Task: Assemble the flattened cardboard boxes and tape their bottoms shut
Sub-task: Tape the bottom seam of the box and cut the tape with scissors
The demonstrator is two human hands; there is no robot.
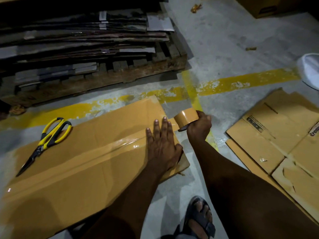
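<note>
On a concrete floor (224, 49) crossed by worn yellow lines (241, 81), a wooden pallet (120, 73) carries a stack of flattened cardboard (77, 37). It is so deep in shadow that the single sheets are hard to tell apart, and the frame's top and left edges cut it off.

In the foreground lies a large brown cardboard box (77, 169), its near-left end out of frame. It seems to show its closed flaps, though its depth cannot be made out. A glossy strip of brown tape (103, 152) runs along its centre seam.

More flattened cartons (276, 135), printed and scuffed, lie well apart at right, partly hidden by the person's right forearm.

Yellow-handled scissors (50, 138) rest closed on the box's far-left part.

The left hand (162, 145) presses flat, fingers straight, on the taped seam near the box's right end. The right hand (199, 128), just past that end, grips a roll of brown packing tape (185, 116), from which tape leads to the box.
</note>
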